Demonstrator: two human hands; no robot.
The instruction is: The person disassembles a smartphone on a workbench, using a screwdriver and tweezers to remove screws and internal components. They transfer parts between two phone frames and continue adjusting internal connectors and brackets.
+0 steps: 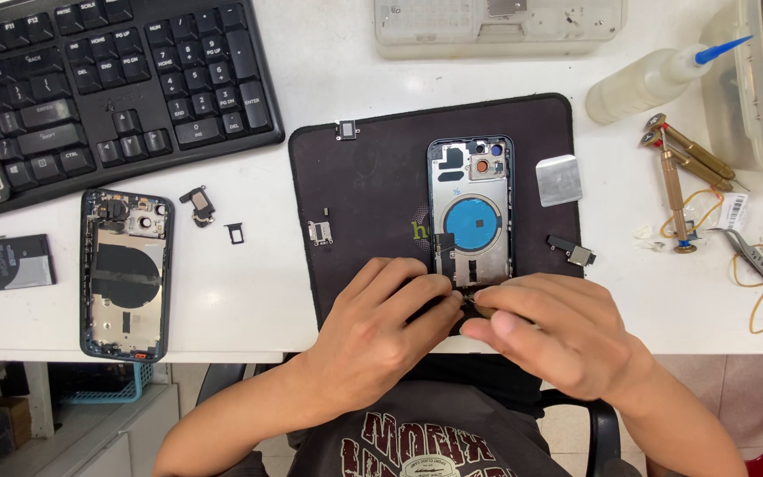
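Observation:
An opened phone housing (471,208) with a blue round coil lies upright on a dark work mat (355,185). My left hand (377,322) rests at the housing's lower end, fingers curled on its bottom edge. My right hand (549,331) pinches a thin brass-coloured tool there, its tip at the housing's bottom. What the fingertips cover is hidden.
A second opened phone housing (125,274) lies left on the white table, next to a battery (6,263), a black keyboard (117,79), small loose parts (198,205), a metal plate (559,179), brass screwdrivers (677,168), tweezers (761,263) and a squeeze bottle (651,81).

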